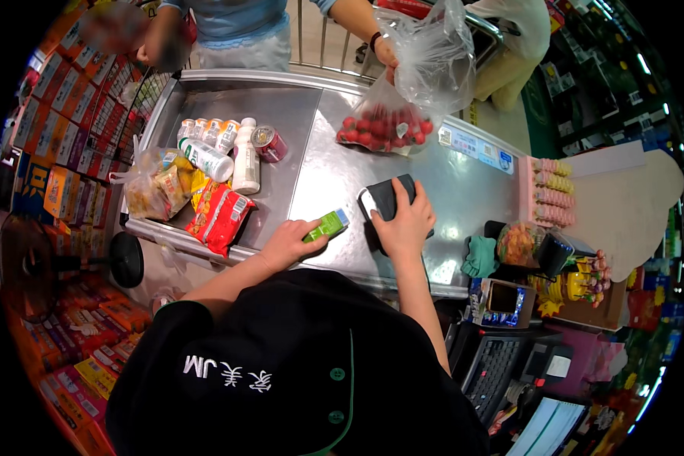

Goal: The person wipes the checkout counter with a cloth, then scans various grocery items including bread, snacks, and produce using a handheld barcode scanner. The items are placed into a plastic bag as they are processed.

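Observation:
Near the front edge of a metal checkout counter (pixel 313 196), my left hand (pixel 289 242) grips a small green packet (pixel 326 226) with a pale blue end. My right hand (pixel 406 223) is wrapped around a black device with a white end (pixel 385 199), seemingly a handheld barcode scanner, just right of the packet. Its far side is partly hidden by my fingers. Beyond both hands, a clear plastic bag of cherry tomatoes (pixel 385 128) rests on the counter, its top held by another person's hand (pixel 386 52).
The left tray holds a red snack packet (pixel 221 218), white bottles (pixel 246 159), a can (pixel 269 143), small bottles (pixel 211 132) and a bag of packaged food (pixel 154 185). At right stand a keyboard (pixel 496 370), a screen (pixel 547 427) and a lollipop stand (pixel 578 282).

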`<state>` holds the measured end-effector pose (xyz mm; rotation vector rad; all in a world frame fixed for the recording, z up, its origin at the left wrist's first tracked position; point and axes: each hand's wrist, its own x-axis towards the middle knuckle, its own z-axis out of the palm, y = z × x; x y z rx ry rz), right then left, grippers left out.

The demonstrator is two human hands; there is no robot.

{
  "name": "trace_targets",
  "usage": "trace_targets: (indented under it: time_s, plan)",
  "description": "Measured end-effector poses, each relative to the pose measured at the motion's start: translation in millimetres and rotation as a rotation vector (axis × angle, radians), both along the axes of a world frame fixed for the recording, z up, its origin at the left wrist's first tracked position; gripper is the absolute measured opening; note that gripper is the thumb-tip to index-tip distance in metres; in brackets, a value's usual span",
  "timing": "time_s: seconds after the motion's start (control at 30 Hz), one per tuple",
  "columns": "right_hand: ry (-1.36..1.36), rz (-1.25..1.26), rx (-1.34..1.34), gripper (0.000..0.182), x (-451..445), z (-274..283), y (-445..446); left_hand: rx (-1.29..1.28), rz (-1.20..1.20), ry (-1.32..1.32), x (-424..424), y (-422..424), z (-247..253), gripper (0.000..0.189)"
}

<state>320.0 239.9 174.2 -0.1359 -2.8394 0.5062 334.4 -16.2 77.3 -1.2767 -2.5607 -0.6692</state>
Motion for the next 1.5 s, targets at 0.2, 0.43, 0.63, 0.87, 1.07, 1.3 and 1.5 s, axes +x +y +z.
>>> trace_targets:
  time_s: [0.2, 0.43, 0.63, 0.87, 1.07, 1.3, 1.5]
  plan:
    - [-0.084, 0.017, 0.232, 0.079, 23, -2, -54, -0.001, -0.115, 0.124, 4, 1, -4, 0.038]
    - [-0.069, 0.063, -0.023, 0.075, 1, 4, 13, 0.051, 0.339, -0.200, -14, -6, 34, 0.053]
    - [-0.136, 0.064, -0.084, 0.073, -12, 7, 23, 0.135, 0.652, -0.263, -84, -26, 62, 0.052]
    - [-0.107, 0.160, -0.106, 0.076, -6, 9, 36, -0.307, 0.743, -0.486, -125, -26, 80, 0.048]
    - [-0.226, 0.180, -0.075, 0.091, 14, 18, 54, -0.126, 0.615, -0.401, -160, 24, 86, 0.069]
    - [-0.303, 0.161, -0.036, 0.099, 10, 19, 58, 0.084, 0.678, -0.509, -236, 185, 48, 0.081]
    - [-0.030, 0.143, -0.101, 0.093, 15, 11, 57, 0.179, 0.779, -0.709, -258, 216, 9, 0.038]
